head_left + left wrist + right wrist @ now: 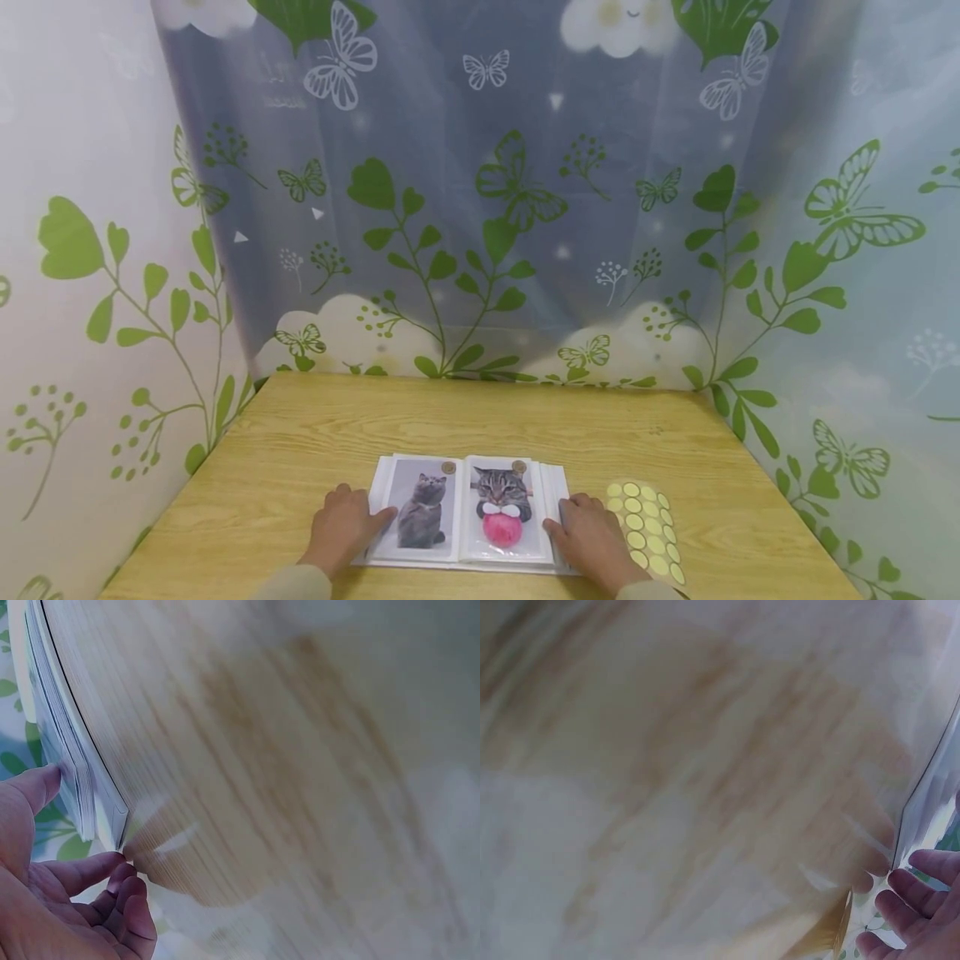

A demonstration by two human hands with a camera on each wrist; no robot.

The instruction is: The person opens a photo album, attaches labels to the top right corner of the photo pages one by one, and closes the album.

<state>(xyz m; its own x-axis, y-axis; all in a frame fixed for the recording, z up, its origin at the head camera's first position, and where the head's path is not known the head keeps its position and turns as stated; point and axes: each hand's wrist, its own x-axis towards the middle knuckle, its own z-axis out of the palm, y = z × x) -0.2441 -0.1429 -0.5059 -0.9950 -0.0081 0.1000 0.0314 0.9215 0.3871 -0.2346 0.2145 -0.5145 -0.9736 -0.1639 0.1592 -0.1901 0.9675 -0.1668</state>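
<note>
An open photo album [462, 546] lies flat on the wooden table. Its left page shows a photo of a grey cat [422, 512], its right page a tabby cat [504, 485] with a pink round thing. A round brown sticker sits in each photo's top right area. My left hand [342, 527] holds the album's left edge, thumb on the page and fingers at the cover's side. With its thumb on the right page edge, my right hand [597, 537] holds the other side. The left wrist view shows the stacked page edges [79, 780] between thumb and index finger.
A sheet of round yellow stickers [648, 527] lies to the right of the album, beside my right hand. The wood-grain table [450, 408] reaches back to a hanging curtain [450, 250] printed with leaves and butterflies, which also encloses both sides.
</note>
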